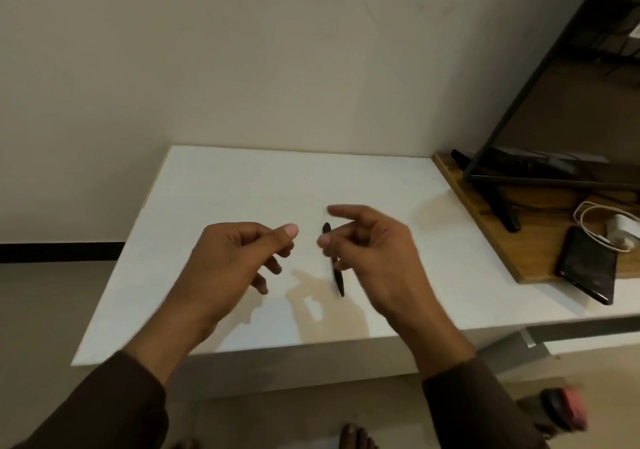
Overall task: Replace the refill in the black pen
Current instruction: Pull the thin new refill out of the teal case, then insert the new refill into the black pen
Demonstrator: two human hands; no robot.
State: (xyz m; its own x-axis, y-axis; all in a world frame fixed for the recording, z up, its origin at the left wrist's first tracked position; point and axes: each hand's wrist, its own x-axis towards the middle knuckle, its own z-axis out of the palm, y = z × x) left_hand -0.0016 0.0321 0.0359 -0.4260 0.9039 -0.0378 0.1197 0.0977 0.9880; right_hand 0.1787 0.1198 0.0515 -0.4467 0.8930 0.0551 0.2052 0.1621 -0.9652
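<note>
A slim black pen [337,277] lies on the white table [242,185], pointing away from me and slightly left. My right hand [370,258] hovers just over it with the index finger stretched out, the thumb apart and the other fingers loosely curled, and these hide the pen's middle. The pen casts no shadow of its own, so it seems to rest on the table rather than in my grip. To the left of the pen, my left hand [235,258] floats with its fingers loosely curled and nothing in it. No loose refill is visible.
A wooden board [498,227] at the table's right side carries a black phone [587,265], a white charger with cable [620,230] and a black monitor stand [502,206]. A wall lies behind the table. The table's near edge is just below my wrists.
</note>
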